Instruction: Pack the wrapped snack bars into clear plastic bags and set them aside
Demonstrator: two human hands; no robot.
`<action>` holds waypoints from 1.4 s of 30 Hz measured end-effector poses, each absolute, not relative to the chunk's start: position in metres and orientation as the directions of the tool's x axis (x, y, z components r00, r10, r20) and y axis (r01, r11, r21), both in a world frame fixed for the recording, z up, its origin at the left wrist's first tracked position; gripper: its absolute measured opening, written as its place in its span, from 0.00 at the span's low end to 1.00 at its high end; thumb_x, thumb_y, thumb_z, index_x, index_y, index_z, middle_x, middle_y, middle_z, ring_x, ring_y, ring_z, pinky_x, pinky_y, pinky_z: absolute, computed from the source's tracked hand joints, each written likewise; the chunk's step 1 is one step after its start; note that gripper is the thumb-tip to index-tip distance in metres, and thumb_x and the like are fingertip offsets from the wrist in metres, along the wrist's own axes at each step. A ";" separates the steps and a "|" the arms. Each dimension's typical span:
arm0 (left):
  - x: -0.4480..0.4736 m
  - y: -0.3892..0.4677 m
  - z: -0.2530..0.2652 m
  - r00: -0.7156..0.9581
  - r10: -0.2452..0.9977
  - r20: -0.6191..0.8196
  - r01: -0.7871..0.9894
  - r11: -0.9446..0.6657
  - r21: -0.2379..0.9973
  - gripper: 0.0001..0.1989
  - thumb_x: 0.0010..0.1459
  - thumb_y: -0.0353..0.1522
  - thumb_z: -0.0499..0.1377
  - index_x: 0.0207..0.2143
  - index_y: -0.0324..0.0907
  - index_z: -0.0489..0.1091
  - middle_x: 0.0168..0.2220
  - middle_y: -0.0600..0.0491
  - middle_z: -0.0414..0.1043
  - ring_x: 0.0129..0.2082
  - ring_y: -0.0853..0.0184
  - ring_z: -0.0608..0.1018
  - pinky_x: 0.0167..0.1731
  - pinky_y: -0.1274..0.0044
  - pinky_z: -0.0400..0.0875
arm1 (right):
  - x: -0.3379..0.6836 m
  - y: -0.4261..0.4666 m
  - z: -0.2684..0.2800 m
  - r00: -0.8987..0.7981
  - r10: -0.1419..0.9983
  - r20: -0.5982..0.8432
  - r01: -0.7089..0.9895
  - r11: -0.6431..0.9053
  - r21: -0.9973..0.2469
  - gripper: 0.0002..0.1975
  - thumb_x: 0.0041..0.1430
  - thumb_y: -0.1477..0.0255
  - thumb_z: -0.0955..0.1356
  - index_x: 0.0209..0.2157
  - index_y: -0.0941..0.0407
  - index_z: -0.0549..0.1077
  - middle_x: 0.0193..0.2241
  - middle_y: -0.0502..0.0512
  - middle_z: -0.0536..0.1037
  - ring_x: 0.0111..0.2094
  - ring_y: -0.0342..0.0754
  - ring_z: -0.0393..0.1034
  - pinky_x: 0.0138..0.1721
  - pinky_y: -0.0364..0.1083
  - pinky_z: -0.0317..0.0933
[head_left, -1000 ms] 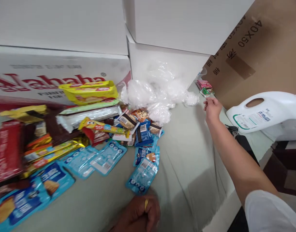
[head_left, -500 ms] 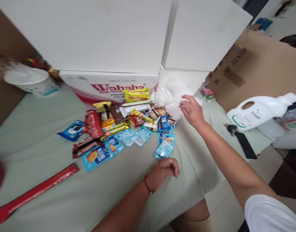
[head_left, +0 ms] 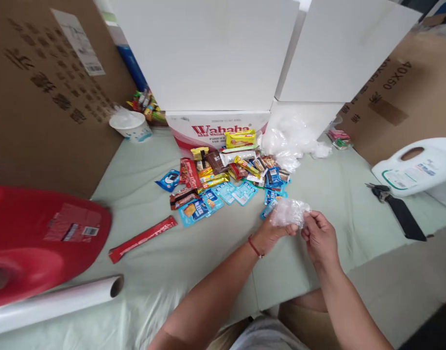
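Both hands meet over the front of the table around a crumpled clear plastic bag (head_left: 289, 212). My left hand (head_left: 272, 234) has its thumb on the bag's lower side, the rest of the bag lying over its fingers. With thumb and fingertips, my right hand (head_left: 320, 236) pinches the bag's right end. Just behind the bag, partly hidden, are light-blue snack packets (head_left: 269, 209). Beyond them spreads a pile of wrapped snacks (head_left: 217, 170). More clear plastic bags (head_left: 286, 141) lie bunched at the pile's right.
White boxes (head_left: 215, 53) stand behind the snacks. At left are a red jug (head_left: 44, 233), a white roll (head_left: 55, 301), a long red packet (head_left: 143, 239) and a paper cup (head_left: 131, 129). A white bottle (head_left: 420, 167) and black-handled pliers (head_left: 398, 211) lie at right.
My right hand has drawn back from the bunched bags with one clear bag and now meets my left hand. My left hand has taken hold of it too. The view has shifted left.
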State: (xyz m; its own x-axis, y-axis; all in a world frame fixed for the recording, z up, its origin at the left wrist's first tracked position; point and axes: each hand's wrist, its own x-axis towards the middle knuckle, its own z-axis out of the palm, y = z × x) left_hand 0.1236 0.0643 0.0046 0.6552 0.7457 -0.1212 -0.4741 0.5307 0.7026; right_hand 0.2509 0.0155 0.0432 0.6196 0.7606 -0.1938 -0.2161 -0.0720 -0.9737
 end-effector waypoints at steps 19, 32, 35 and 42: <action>0.127 0.066 -0.004 0.558 0.830 -0.021 -0.212 0.168 0.963 0.20 0.45 0.39 0.72 0.37 0.40 0.72 0.34 0.54 0.73 0.34 0.66 0.72 0.40 0.73 0.68 | 0.262 -0.008 0.036 0.175 0.932 0.318 0.697 0.111 -0.708 0.16 0.64 0.57 0.71 0.48 0.50 0.76 0.45 0.60 0.77 0.49 0.58 0.70 0.51 0.58 0.66; 0.130 0.075 -0.007 0.372 0.908 -0.190 -0.605 0.393 0.693 0.19 0.43 0.41 0.74 0.32 0.42 0.71 0.28 0.57 0.72 0.29 0.72 0.73 0.33 0.78 0.68 | 0.265 -0.017 0.043 0.444 0.866 -0.231 -0.220 -0.144 -0.965 0.15 0.51 0.56 0.78 0.32 0.53 0.79 0.33 0.51 0.79 0.35 0.47 0.71 0.40 0.47 0.69; 0.129 0.075 -0.003 0.329 0.912 -0.245 -0.588 0.401 0.703 0.23 0.43 0.46 0.75 0.31 0.42 0.69 0.24 0.61 0.66 0.22 0.75 0.67 0.24 0.81 0.62 | 0.266 -0.024 0.048 0.350 0.859 -0.373 -0.429 -0.207 -0.879 0.19 0.45 0.57 0.81 0.28 0.55 0.76 0.28 0.50 0.76 0.26 0.42 0.66 0.27 0.42 0.65; 0.127 0.070 -0.004 0.365 0.909 -0.199 -0.414 0.350 0.840 0.25 0.52 0.53 0.68 0.29 0.43 0.64 0.24 0.61 0.61 0.20 0.75 0.62 0.19 0.81 0.57 | 0.281 -0.037 0.046 0.434 0.830 -0.349 -0.443 -0.141 -0.885 0.18 0.44 0.61 0.82 0.27 0.54 0.75 0.26 0.47 0.75 0.27 0.41 0.67 0.26 0.39 0.64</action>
State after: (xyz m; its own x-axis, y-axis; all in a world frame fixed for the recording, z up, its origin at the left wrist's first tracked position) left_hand 0.1271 0.0697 -0.0035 0.3655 0.9093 -0.1988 -0.4137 0.3501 0.8404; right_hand 0.2812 -0.0374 0.0456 0.4341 0.8304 -0.3494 -0.4428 -0.1411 -0.8855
